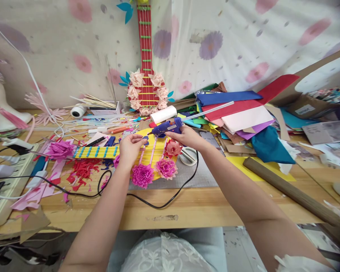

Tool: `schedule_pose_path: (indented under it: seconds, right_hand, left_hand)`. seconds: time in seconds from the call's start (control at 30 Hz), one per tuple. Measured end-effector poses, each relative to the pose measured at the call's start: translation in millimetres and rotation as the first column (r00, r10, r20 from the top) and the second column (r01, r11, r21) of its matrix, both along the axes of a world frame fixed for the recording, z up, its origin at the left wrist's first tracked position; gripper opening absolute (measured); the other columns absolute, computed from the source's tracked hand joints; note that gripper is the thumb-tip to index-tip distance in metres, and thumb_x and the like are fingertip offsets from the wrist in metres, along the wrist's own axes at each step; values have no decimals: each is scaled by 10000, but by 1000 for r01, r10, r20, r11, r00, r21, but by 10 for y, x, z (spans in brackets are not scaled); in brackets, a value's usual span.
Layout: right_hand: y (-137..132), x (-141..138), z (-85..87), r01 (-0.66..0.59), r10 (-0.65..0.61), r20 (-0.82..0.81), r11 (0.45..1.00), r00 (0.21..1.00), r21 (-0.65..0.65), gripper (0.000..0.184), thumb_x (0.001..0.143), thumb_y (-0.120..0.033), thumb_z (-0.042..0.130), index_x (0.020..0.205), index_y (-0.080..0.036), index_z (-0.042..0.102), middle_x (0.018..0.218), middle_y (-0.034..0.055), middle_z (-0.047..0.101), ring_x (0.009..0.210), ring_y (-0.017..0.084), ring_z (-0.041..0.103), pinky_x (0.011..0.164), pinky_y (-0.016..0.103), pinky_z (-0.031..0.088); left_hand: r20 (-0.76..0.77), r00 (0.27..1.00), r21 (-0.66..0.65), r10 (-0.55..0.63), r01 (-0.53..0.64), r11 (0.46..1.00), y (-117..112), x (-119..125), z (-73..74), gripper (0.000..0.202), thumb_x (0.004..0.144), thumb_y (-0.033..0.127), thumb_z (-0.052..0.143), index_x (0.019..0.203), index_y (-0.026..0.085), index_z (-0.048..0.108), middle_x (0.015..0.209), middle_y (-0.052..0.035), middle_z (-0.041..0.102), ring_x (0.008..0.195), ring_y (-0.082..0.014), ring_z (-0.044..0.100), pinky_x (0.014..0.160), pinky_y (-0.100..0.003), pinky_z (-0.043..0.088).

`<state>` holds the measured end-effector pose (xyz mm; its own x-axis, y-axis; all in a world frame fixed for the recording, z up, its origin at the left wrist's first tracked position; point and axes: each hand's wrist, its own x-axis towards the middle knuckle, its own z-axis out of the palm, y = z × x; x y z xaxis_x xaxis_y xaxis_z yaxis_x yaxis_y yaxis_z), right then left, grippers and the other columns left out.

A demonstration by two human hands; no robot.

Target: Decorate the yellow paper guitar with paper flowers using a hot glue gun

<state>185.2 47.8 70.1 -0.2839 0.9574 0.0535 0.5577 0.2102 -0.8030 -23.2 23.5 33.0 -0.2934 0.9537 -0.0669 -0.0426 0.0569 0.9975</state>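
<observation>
Bare forearms [96, 223] stretch over a lap in pale embroidered fabric [164, 253] toward a crowded wooden workbench [124, 221]. The left hand [132, 149] pinches a small blue piece [146, 140] between thumb and fingertips, while the right hand [187, 136] is wrapped around the grip of a blue glue gun [170, 127], its nozzle angled toward the piece and near it. A translucent glue stick [212, 109] juts from the back of the tool.

Directly beneath both hands, a yellow paper guitar [147, 155] lies flat, its body partly over a gray mat [205, 179] and its blue-banded neck [96, 152] running left. Magenta [142, 175], pink [166, 168] and coral [173, 148] paper flowers trim the body.

Red paper scraps [83, 172] litter the bench below the neck; a black cord [170, 206] loops across the front. At far left sits a loaded power strip [5, 204]. To the right, colored sheets [243, 117] are heaped behind a long brown roll [289, 189]. Behind, a red guitar [147, 92] ringed with pale flowers stands upright before a flower-patterned sheet [192, 68].
</observation>
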Motion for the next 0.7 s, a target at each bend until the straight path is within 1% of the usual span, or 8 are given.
schedule_pose_path:
  seconds: [0.1, 0.2, 0.27, 0.37, 0.43, 0.53, 0.63, 0.7]
  right_hand:
    - [3, 65, -45, 29, -33, -88, 998, 996, -49, 454, 718, -604, 596, 813, -165, 661, 610, 16, 592, 526, 112, 491, 549, 264, 434]
    - [16, 192, -161, 87, -97, -203, 994, 974, -60, 496, 720, -656, 548, 715, -166, 625, 516, -17, 507, 434, 83, 409, 452, 242, 368]
    - [38, 310, -290, 195, -196, -275, 980, 941, -31, 503, 716, -660, 540, 698, -163, 613, 481, -36, 462, 414, 78, 397, 438, 235, 350]
    - [102, 506, -549, 403, -390, -301, 915, 870, -20, 508, 676, -642, 584, 749, -140, 618, 517, -27, 498, 418, 82, 413, 440, 236, 353]
    - [160, 618, -734, 482, -476, -210, 876, 854, -26, 518, 679, -620, 589, 814, -122, 635, 602, 15, 573, 468, 106, 470, 472, 248, 384]
    - [250, 717, -963, 557, -558, 13, 829, 830, 47, 497, 728, -569, 564, 894, -110, 652, 762, 100, 657, 660, 192, 597, 599, 294, 442]
    - [317, 737, -1091, 559, -566, 171, 824, 806, 93, 516, 762, -572, 527, 975, -117, 647, 924, 156, 680, 887, 269, 631, 728, 335, 452]
    - [343, 727, -1124, 559, -560, 228, 826, 796, 77, 550, 760, -605, 514, 1000, -126, 639, 974, 168, 677, 956, 292, 624, 765, 349, 449]
  left_hand:
    - [22, 1000, -8, -2, 3, 1000, -2, 7, 17, 228, 571, 139, 743, 748, 119, 599, 668, -30, 666, 612, -158, 662, 486, -221, 515]
    - [63, 998, -28, -22, 23, 999, 3, -3, 51, 208, 582, 118, 721, 750, 118, 597, 668, -31, 670, 623, -160, 666, 474, -211, 512]
    - [77, 996, -34, -47, 49, 998, 13, -28, 87, 210, 580, 113, 718, 752, 119, 596, 680, -34, 672, 635, -166, 670, 465, -213, 514]
    - [61, 994, -44, -94, 97, 994, 42, -78, 165, 212, 571, 101, 717, 747, 115, 599, 690, -44, 675, 657, -174, 674, 468, -221, 523]
    - [37, 992, -65, -117, 119, 991, 70, -105, 224, 220, 558, 91, 723, 737, 114, 598, 690, -49, 678, 647, -171, 672, 473, -221, 524]
    - [-7, 988, -115, -152, 150, 982, 124, -126, 299, 249, 537, 69, 732, 739, 116, 595, 712, -59, 690, 595, -157, 660, 467, -221, 515]
    - [-52, 980, -172, -192, 180, 968, 195, -143, 334, 287, 516, 55, 746, 748, 118, 589, 725, -78, 698, 590, -175, 665, 464, -235, 511]
    - [-67, 976, -198, -209, 192, 961, 248, -159, 335, 301, 506, 61, 760, 745, 119, 587, 719, -86, 698, 606, -191, 673, 464, -241, 511]
